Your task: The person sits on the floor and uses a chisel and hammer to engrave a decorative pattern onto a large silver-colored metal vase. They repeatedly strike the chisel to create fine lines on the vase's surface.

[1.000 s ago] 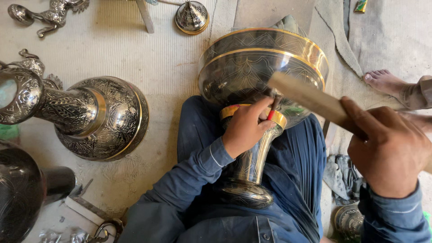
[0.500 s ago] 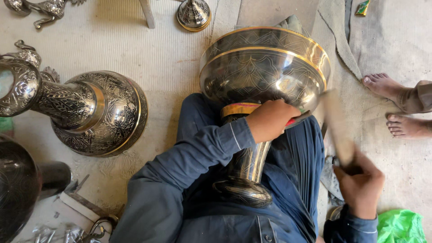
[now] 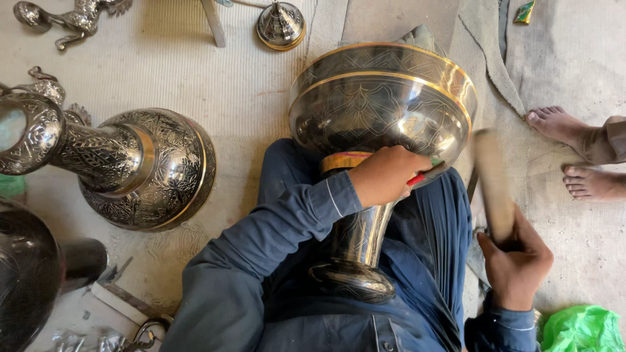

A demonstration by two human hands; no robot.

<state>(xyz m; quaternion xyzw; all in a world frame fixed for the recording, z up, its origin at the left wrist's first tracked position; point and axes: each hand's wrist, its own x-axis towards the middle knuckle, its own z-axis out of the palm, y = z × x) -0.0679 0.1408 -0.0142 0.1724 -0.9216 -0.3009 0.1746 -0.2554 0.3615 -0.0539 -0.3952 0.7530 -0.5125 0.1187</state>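
Note:
A large engraved dark metal goblet-shaped vase (image 3: 381,107) with gold bands lies across my lap, bowl away from me, foot (image 3: 352,280) near my waist. My left hand (image 3: 385,175) is closed around a small red-handled tool (image 3: 417,178) and presses it against the vase just under the bowl. Out to the right, my right hand (image 3: 515,264) grips a wooden mallet stick (image 3: 492,186), raised and blurred, apart from the vase.
A second engraved vase (image 3: 140,166) lies on its side on the mat at left. A dark vessel (image 3: 29,280) sits at lower left. A small metal lid (image 3: 280,26) and a metal animal figure (image 3: 72,16) lie at the top. Another person's bare feet (image 3: 574,153) rest at right; a green bag (image 3: 583,329) is at lower right.
My right hand swung the wooden stick away from the tool, down to the right, and now lifts it again. My left hand moved slightly right along the vase neck.

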